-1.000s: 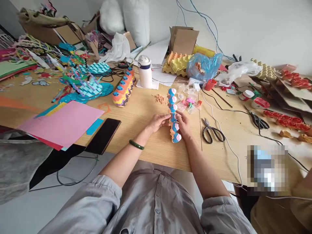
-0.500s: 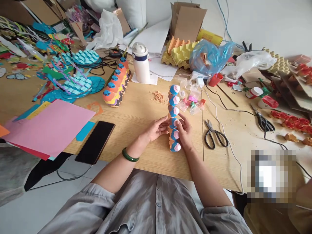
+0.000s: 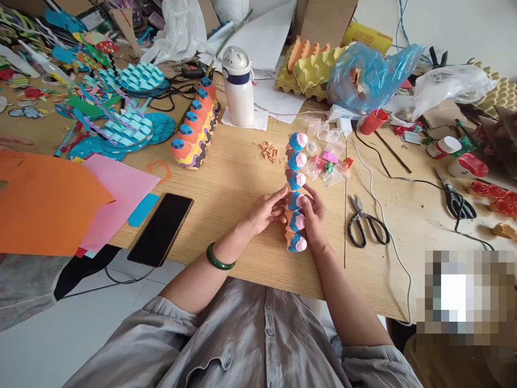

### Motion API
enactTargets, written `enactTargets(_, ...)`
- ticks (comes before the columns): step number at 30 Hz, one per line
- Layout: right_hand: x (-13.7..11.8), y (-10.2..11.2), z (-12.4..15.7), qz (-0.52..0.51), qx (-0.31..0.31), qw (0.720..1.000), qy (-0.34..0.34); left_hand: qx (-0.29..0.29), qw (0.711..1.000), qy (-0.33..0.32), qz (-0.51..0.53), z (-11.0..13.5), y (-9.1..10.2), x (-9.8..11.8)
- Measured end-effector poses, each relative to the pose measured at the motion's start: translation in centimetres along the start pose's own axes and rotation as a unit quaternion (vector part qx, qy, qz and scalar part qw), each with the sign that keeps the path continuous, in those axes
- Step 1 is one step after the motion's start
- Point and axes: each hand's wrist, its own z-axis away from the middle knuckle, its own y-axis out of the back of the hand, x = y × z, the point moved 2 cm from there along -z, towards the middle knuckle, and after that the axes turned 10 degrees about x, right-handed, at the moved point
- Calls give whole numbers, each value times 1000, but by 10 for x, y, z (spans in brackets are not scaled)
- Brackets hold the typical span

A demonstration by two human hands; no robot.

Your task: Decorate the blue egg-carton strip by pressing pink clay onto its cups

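orange sheet (image 3: pixel 44 205) has slid in at the left edge, over the pink paper (image 3: pixel 121 188). my left hand (image 3: pixel 264 211) and right hand (image 3: pixel 313 218) still pinch the carton strip (image 3: pixel 297 161) from both sides, by the near edge of the tabletop (image 3: pixel 230 178), i'd say to steady it.

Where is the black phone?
Head view: the phone lies flat at the near edge of the table, left of the left hand, right of the pink paper.
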Motion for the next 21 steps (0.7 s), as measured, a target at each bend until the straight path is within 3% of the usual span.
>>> enactTargets(7,0,2,-2,-2,5,1000,-13,26,993,-83,-75,0,-2,-1)
enactTargets(12,-2,3,-2,-9,18,999,-35,7,995,-69,-75,2,-6,-1)
enactTargets(17,-1,3,-2,-10,0,999,-42,42,985,-117,-117,6,-7,4)
enactTargets(21,-3,5,-3,-7,2,999,-38,15,991,-87,-103,6,-7,3)
